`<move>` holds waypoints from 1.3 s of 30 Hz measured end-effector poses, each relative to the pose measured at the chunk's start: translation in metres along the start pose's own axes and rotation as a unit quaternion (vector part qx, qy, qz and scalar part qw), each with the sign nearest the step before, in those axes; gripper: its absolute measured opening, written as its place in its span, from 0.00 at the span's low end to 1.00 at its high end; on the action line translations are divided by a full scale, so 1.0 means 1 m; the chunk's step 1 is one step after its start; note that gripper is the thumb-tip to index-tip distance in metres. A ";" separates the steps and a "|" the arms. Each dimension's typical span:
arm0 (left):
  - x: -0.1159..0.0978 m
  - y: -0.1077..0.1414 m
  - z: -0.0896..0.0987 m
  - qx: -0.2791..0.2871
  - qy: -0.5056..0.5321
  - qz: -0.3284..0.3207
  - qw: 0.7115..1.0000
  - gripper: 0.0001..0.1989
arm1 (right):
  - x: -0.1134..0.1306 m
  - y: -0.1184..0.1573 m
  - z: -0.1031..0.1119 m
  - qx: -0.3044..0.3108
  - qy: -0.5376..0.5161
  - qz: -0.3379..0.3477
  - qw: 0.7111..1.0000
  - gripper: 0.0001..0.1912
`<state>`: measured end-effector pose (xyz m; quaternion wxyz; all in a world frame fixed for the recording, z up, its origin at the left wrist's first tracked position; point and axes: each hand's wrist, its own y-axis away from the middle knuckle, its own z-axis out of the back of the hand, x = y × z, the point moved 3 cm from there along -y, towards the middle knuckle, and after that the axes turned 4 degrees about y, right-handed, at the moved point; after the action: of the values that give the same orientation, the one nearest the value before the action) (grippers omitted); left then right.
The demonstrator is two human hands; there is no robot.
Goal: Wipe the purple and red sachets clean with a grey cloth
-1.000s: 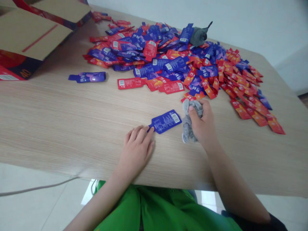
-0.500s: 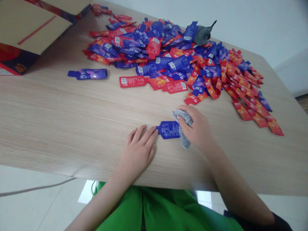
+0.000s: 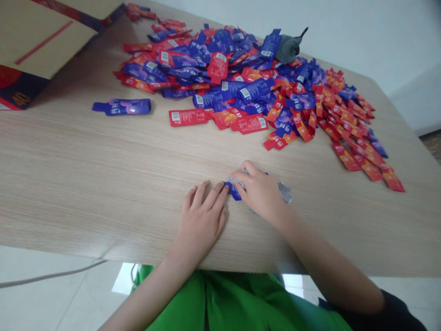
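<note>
A blue sachet lies flat on the wooden table, its narrow neck pointing left. My left hand rests palm down with fingers stretched out, the fingertips pressing on that neck. My right hand grips a grey cloth and presses it over the sachet. Most of the sachet is hidden under the cloth and the right hand. Parts of the cloth stick out on both sides of my right hand.
A large heap of red and blue sachets spreads along the back. Orange-red sachets lie in overlapping rows at right. One blue sachet lies apart at left, near an open cardboard box. A dark grey rolled item sits on the heap.
My right hand has slid left along the blue sachet with the grey cloth, covering most of it. My left hand has stayed at the sachet's neck.
</note>
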<state>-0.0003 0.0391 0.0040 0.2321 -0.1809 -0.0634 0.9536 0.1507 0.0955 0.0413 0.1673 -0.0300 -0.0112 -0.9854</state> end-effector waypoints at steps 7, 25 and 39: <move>-0.004 0.000 0.000 -0.001 -0.002 0.010 1.000 0.22 | -0.020 0.002 -0.002 -0.009 -0.007 -0.046 0.999 0.12; -0.001 -0.001 -0.001 -0.002 -0.003 -0.001 1.000 0.22 | -0.097 0.031 -0.005 -0.062 -0.056 -0.171 0.982 0.07; -0.001 -0.001 -0.001 0.006 -0.003 -0.010 1.000 0.23 | 0.002 0.006 0.007 -0.024 -0.100 0.016 0.995 0.11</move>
<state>0.0017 0.0394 0.0038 0.2426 -0.1757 -0.0599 0.9522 0.1512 0.0898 0.0479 0.1807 -0.1324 -0.0036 -0.9746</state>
